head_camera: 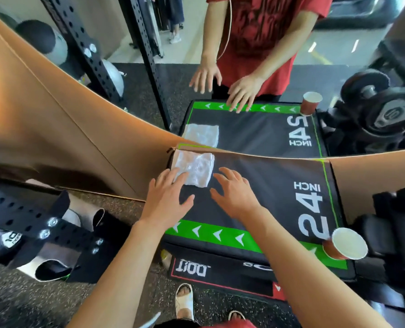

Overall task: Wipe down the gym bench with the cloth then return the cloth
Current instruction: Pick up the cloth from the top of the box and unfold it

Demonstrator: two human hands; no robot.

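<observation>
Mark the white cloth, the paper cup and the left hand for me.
white cloth (195,168): head view, middle of the folded cloth.
paper cup (347,242): head view, inside the open mouth.
left hand (166,197): head view, back of the hand; fingertips touch the cloth.

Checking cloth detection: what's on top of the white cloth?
Left hand fingertips rest on the near-left edge of the folded white cloth, lying on the black padded box. Right hand is beside it. Covered patch is hidden.
</observation>
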